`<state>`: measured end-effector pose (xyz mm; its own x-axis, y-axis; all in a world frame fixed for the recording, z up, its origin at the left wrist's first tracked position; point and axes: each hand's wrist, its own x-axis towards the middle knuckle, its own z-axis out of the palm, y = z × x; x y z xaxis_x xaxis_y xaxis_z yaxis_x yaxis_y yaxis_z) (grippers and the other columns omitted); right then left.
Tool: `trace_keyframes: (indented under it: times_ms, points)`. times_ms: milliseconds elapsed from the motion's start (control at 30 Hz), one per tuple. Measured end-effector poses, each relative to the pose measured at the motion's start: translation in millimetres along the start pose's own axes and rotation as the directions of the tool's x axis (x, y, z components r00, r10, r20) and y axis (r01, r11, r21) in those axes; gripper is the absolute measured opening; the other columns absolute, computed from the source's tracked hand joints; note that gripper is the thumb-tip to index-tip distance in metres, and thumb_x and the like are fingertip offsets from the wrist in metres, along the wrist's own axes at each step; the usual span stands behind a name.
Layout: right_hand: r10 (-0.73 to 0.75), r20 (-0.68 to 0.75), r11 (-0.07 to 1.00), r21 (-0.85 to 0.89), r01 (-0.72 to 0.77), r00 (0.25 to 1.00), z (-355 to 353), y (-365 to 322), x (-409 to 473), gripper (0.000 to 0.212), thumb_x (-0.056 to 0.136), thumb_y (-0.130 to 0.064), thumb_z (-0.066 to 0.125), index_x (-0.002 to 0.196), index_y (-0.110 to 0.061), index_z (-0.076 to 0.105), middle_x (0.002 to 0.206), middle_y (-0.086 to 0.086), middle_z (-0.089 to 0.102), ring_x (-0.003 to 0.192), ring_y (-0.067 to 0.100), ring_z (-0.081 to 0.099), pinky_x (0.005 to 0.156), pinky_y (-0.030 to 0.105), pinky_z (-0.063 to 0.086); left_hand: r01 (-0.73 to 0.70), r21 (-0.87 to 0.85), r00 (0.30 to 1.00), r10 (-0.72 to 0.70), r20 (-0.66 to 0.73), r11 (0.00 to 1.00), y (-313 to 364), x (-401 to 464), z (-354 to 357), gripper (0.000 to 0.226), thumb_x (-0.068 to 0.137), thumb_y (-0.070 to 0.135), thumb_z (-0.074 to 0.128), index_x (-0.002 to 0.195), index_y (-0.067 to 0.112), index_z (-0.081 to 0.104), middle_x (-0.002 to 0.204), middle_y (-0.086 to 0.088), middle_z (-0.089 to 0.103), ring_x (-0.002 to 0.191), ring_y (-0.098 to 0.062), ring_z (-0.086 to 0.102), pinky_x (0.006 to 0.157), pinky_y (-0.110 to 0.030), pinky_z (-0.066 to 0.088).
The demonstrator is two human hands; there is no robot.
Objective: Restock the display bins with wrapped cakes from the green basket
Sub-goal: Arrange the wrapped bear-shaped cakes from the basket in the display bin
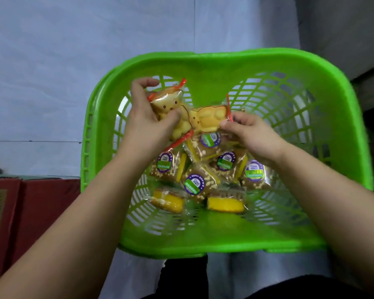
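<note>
A green plastic basket (pixel 203 63) lies below me on the pale floor. Inside it, my left hand (pixel 146 114) grips a clear-wrapped bear-shaped cake (pixel 171 102) with red seal strips. My right hand (pixel 253 134) pinches the edge of a second bear-shaped cake (pixel 207 118) beside the first. Under them lie several wrapped yellow-and-brown cakes with purple round labels (pixel 194 184), some on their sides showing yellow rims (pixel 225 203).
Red cardboard boxes (pixel 26 212) stand at the left, close to the basket. A grey wall or cabinet (pixel 343 29) rises at the top right. Dark clothing shows at the bottom edge below the basket. No display bins are in view.
</note>
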<state>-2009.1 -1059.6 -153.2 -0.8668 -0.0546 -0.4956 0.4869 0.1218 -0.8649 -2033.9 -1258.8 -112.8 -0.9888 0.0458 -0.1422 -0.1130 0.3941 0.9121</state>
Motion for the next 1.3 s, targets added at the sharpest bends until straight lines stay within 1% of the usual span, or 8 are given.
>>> trace_keyframes:
  times_ms: [333,467,567,800,900,1100,1233,1300]
  points:
    - [0.162,-0.291,0.781,0.621,0.057,0.943,-55,-128,-220,0.028,0.087,-0.028,0.049,0.078,-0.021,0.074,0.074,-0.007,0.071,0.070,0.008,0.067,0.064,0.029,0.052,0.242,-0.265,0.944,-0.163,0.287,0.934,170,-97,18,0.028,0.085,0.009,0.062,0.110,0.020,0.054,0.097,0.006,0.070,0.088,-0.009,0.067,0.077,-0.029,0.054]
    - [0.235,-0.408,0.763,0.639,0.093,0.882,-64,-222,-324,0.049,0.082,-0.047,0.047,0.107,-0.011,0.068,0.105,0.008,0.072,0.100,0.022,0.067,0.089,0.045,0.053,0.285,-0.306,0.897,-0.140,0.420,0.908,287,-151,5,0.027,0.081,0.023,0.061,0.106,0.030,0.054,0.095,0.018,0.070,0.093,-0.004,0.065,0.077,-0.023,0.053]
    - [0.256,-0.448,0.775,0.625,0.095,0.856,-71,-286,-402,0.057,0.084,-0.046,0.049,0.118,-0.002,0.057,0.118,0.023,0.062,0.112,0.036,0.059,0.097,0.057,0.044,0.295,-0.255,0.852,-0.133,0.507,0.921,370,-185,-8,0.026,0.075,0.032,0.059,0.099,0.038,0.051,0.098,0.018,0.067,0.100,-0.008,0.063,0.089,-0.041,0.051]
    - [0.194,-0.651,0.780,0.557,0.287,0.734,-87,-351,-568,0.031,0.080,-0.005,0.065,0.111,-0.005,0.057,0.091,0.005,0.068,0.082,0.013,0.064,0.069,0.026,0.054,0.243,-0.236,0.720,-0.012,0.694,0.941,500,-270,-7,0.047,0.060,0.062,0.072,0.101,0.043,0.056,0.108,0.008,0.068,0.104,-0.019,0.063,0.090,-0.059,0.048]
    - [0.167,-0.774,0.738,0.509,0.443,0.610,-95,-356,-625,0.041,0.072,-0.009,0.071,0.108,0.004,0.057,0.091,0.008,0.069,0.085,0.019,0.065,0.075,0.028,0.053,0.231,-0.205,0.603,0.026,0.797,0.951,529,-309,6,0.074,0.049,0.076,0.070,0.110,0.038,0.054,0.111,0.002,0.068,0.104,-0.028,0.064,0.089,-0.059,0.048]
    - [0.229,-0.857,0.592,0.498,0.633,0.460,-99,-338,-692,0.047,0.072,-0.008,0.071,0.113,0.005,0.054,0.099,0.016,0.068,0.092,0.028,0.065,0.079,0.036,0.054,0.127,-0.259,0.286,0.215,0.934,0.958,569,-361,47,0.086,0.050,0.033,0.089,0.124,0.017,0.047,0.117,-0.004,0.066,0.109,-0.020,0.063,0.089,-0.038,0.052]
    - [0.218,-0.949,0.917,0.279,0.285,0.229,-107,-324,-727,0.053,0.061,-0.024,0.079,0.111,-0.020,0.061,0.099,-0.004,0.069,0.089,0.005,0.065,0.079,0.020,0.050,-0.116,-0.267,0.095,0.279,0.956,0.957,589,-356,76,0.073,0.054,0.022,0.087,0.111,0.041,0.047,0.107,0.009,0.064,0.097,-0.002,0.065,0.073,-0.015,0.052]
    - [0.114,-0.968,0.993,0.113,-0.017,0.223,-111,-320,-736,0.058,0.065,-0.029,0.079,0.117,-0.036,0.054,0.102,-0.017,0.064,0.092,-0.006,0.059,0.078,0.007,0.044,-0.211,-0.262,-0.075,0.252,0.965,0.942,596,-354,90,0.071,0.056,0.020,0.086,0.108,0.044,0.045,0.103,0.013,0.065,0.094,-0.004,0.065,0.072,-0.016,0.052]
